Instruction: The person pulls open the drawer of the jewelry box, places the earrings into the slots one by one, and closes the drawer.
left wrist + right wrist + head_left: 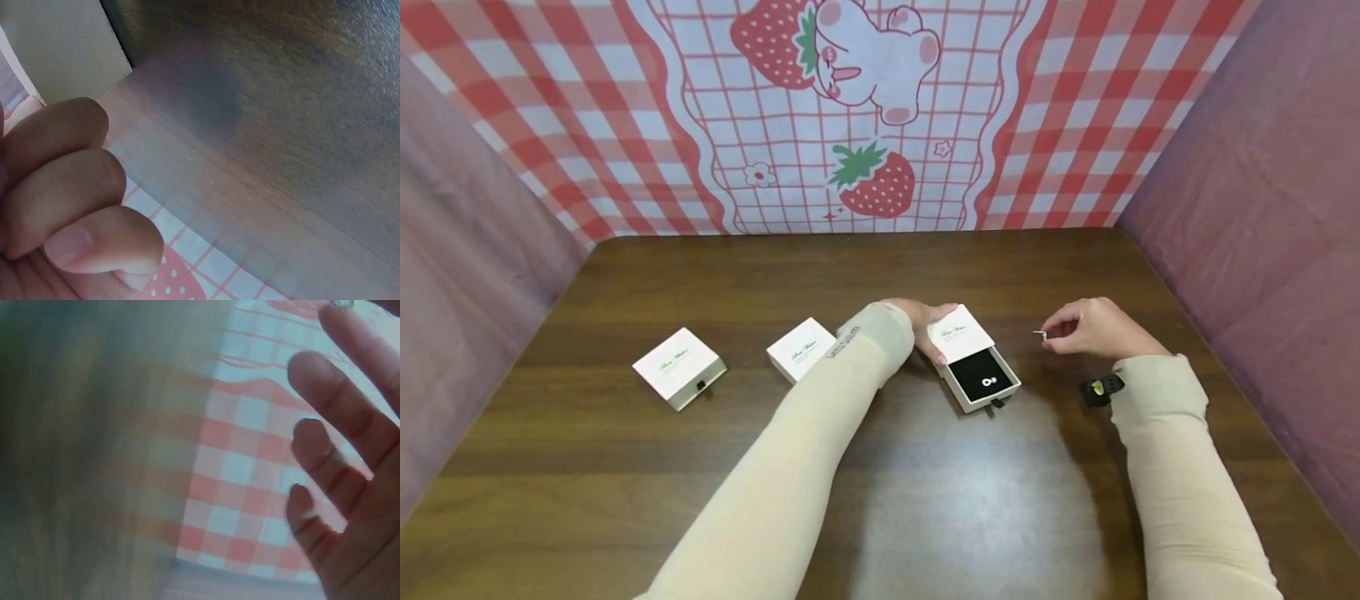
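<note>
My left hand (919, 318) holds the white sleeve of a small drawer box (961, 335) right of the table's middle, thumb and fingers along its sides. The box's drawer is pulled partway out and shows a black lining (973, 371). On that lining lie small shiny pieces of jewelry (989, 382). Off to the right of the box, my right hand (1096, 325) pinches a small silvery earring (1042, 333) with a thin post, above the table. In the right wrist view its sparkling part (342, 303) shows at the fingertips; the other fingers are spread apart.
Two more white boxes stand left on the brown wooden table (955, 500): a shut one (677, 367) at far left and another (800, 348) partly behind my left forearm. A patterned cloth (880, 100) hangs at the back, with pink cloth on both sides.
</note>
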### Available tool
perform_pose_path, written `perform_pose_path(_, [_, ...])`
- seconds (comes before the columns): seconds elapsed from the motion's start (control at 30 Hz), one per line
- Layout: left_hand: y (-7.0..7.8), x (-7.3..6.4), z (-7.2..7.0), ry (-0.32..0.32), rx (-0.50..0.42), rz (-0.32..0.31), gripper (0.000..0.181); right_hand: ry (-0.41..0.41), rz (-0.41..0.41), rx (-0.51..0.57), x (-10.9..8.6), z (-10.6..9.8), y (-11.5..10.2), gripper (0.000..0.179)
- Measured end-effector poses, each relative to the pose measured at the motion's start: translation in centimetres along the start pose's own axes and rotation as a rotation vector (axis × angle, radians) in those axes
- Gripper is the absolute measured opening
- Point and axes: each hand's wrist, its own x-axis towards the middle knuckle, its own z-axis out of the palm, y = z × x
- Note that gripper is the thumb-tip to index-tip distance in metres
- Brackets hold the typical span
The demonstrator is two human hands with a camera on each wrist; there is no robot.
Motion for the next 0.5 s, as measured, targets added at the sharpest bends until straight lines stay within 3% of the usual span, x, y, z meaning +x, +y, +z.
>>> perform_pose_path(0.13, [0.0, 0.1, 0.0, -0.011, 0.005, 0.000, 0.099, -0.046, 0.033, 0.062, -0.2, -0.2, 0.0, 0.013])
perform_pose_path(0.33, [-0.1, 0.5, 0.0, -0.018, 0.047, -0.007, 0.100, -0.095, 0.004, 0.100, 0.4, 0.4, -1.0, 0.011])
perform_pose_path(0.5, [-0.6, 1.9, 0.3, -0.038, 0.041, -0.024, 0.106, -0.119, -0.025, 0.102, 0.7, 1.2, -1.8, 0.009])
